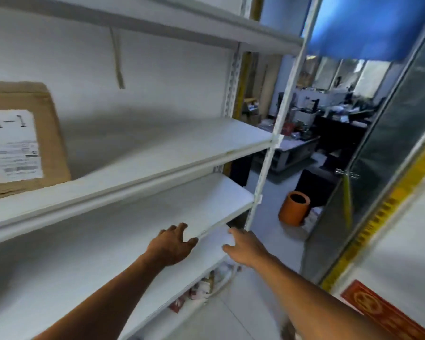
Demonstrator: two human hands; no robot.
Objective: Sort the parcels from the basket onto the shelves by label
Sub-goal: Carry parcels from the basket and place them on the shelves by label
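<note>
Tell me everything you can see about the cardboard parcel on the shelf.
The cardboard parcel is a brown box, creased along its bottom edge, cut off by the left edge of the view. It stands upright on a white shelf, apart from both hands. A white label on its front reads A-1 in large characters; the smaller print and barcodes below are too blurred to read.

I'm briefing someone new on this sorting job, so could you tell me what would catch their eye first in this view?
First, the brown cardboard parcel marked A-1, standing at the left on the upper white shelf. Next, the left hand and right hand, both holding nothing, fingers spread, reaching toward the front edge of the lower shelf. Beyond the rack, an orange bin stands on the floor at the right.
</note>
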